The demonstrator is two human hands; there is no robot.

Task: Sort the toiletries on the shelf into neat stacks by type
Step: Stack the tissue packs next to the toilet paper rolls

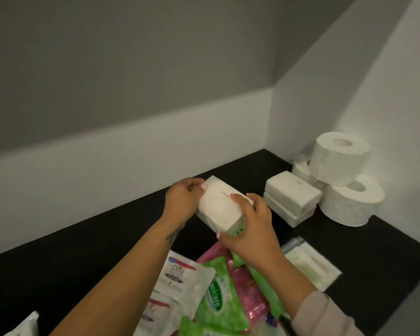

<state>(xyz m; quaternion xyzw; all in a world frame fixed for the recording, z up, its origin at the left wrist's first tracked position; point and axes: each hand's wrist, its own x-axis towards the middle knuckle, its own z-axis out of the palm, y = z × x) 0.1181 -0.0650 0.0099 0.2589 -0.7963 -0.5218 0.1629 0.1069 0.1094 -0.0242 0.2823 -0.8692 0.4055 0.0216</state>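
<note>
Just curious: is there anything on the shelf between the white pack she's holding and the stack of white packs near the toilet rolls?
Nothing: the head view shows bare black shelf between the held pack and the stack.

A black shelf (58, 258) with a smooth, faintly glossy surface runs from the lower left back toward a corner at the right. Behind it, a broad white baseboard (131, 146) lines the foot of the back wall (131, 57), which is painted a flat grey. The side wall (349, 81) meets the back wall at a vertical corner and looks paler, almost white. Light is soft and dim, with the right side brighter and gentle shadows falling on the side wall.
</note>
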